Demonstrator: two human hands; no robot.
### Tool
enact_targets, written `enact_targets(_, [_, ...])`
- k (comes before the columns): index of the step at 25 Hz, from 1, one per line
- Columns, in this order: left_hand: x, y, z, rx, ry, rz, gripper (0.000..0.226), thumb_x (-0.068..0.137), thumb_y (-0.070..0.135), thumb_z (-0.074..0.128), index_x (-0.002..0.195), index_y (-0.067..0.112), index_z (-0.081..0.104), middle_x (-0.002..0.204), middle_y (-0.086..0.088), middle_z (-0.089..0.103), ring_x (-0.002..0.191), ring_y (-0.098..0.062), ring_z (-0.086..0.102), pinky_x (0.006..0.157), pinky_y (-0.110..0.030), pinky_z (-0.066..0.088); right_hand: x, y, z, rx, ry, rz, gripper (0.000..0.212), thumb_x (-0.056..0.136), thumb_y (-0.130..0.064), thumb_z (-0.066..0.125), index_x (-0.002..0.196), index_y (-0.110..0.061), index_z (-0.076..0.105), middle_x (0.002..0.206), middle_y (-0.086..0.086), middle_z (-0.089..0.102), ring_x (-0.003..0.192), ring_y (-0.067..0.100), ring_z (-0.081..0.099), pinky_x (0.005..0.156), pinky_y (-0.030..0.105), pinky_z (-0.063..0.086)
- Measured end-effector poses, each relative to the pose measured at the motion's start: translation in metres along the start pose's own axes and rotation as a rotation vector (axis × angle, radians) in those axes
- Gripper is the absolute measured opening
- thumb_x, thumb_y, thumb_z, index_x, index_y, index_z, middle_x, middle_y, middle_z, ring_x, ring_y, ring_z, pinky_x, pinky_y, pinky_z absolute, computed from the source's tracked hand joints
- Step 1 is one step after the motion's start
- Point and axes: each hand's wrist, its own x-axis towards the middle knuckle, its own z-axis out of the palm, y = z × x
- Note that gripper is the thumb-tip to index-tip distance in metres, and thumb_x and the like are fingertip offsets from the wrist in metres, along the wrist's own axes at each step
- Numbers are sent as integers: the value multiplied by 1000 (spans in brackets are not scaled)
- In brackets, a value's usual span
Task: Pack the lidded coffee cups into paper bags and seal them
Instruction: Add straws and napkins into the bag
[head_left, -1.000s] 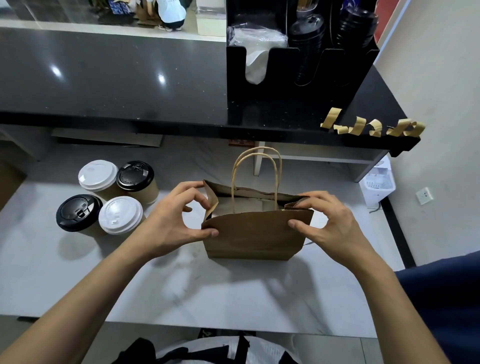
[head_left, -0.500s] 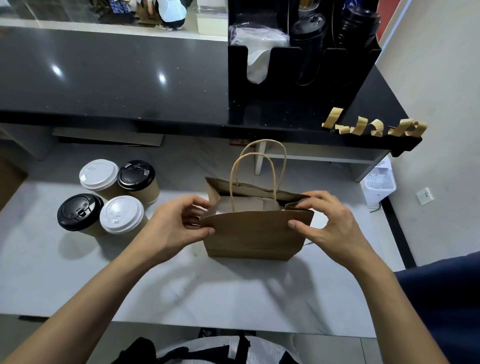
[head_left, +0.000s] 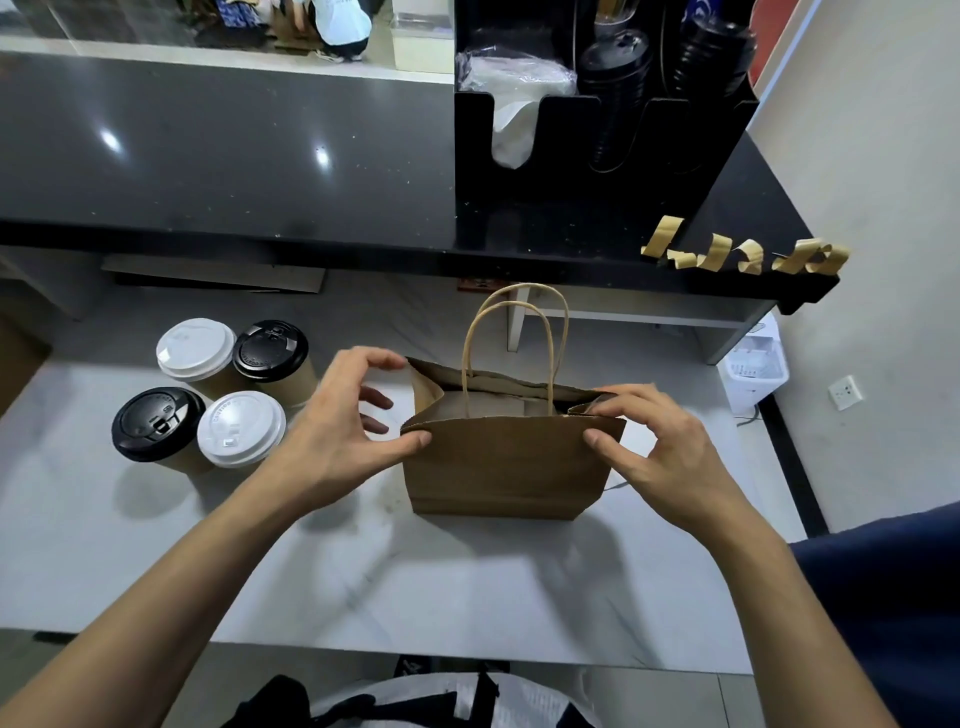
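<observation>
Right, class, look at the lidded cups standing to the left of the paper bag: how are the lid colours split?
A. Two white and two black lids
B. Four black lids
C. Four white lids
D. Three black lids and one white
A: the four cups show two white lids and two black lids, set diagonally, beside the paper bag.

Paper bag (head_left: 511, 467) interior mostly hidden
</observation>
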Motion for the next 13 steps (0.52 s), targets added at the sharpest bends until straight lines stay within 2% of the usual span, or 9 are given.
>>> enact_targets(2, [5,2,-3,18,-78,49,84,79,28,86,148,41,38,143,21,44,113,-7,59,84,-26,56,0,0,-1,8,4,-4,11,90,-25,75,100,-27,72,113,-18,66,113,7,59,101,29,45])
enact_targets(4, [9,3,-3,-6,-135,70,86,84,26,82,153,42,33,138,21,53,115,-8,59,90,-26,53,0,-1,-2,18,14,0,11,90,-24,76,100,-28,71,111,-18,68,111,7,60,101,30,46])
enact_targets(6, [13,2,0,-6,-115,68,73,87,25,79,149,38,43,127,16,61,114,-10,59,92,-30,53,0,-3,-3,31,25,11,12,90,-22,76,99,-28,71,110,-18,69,109,6,60,98,30,48])
enact_targets(8, [16,-1,3,13,-88,71,52,88,25,77,136,33,58,120,13,64,112,-10,60,92,-32,54,-1,-4,-3,39,34,21,13,90,-23,76,99,-30,69,107,-21,68,107,4,60,96,29,48])
enact_targets(10, [16,-1,6,4,-75,83,33,90,24,76,122,30,69,114,11,65,107,-11,63,89,-26,54,-3,-5,-3,53,39,23,15,90,-24,76,98,-33,67,104,-24,67,105,5,60,93,30,49])
enact_targets(13, [15,0,11,-25,-42,99,21,90,19,76,110,26,75,107,6,67,99,-11,66,83,-18,53,-4,-4,-2,84,52,53,21,89,-25,77,95,-36,61,102,-21,69,103,9,61,93,32,49])
